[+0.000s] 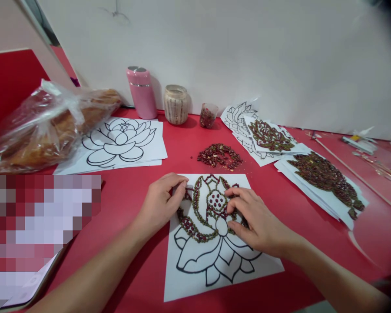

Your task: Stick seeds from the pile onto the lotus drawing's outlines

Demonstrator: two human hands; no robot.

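Observation:
A sheet of paper point(185, 287) with a black-outlined lotus drawing lies in front of me. Red and green beans point(198, 234) line several upper petals, and red beans dot the round centre; the lower petals are bare outline. My left hand point(164, 202) rests at the sheet's upper left edge, thumb and index finger pinched together; whatever is between them is too small to make out. Over the right side of the drawing, my right hand point(256, 219) has its fingers bent and apart, the tips at the beans beside the centre. It partly hides the petals there.
Behind the sheet is a loose pile of red beans point(219, 156). A bean cup point(208, 115), a jar point(176, 104) and a pink flask point(141, 93) stand along the wall. Bean-covered pictures point(326, 176) lie right; a lotus printout point(150, 150) and plastic-bagged item point(52, 130) lie left.

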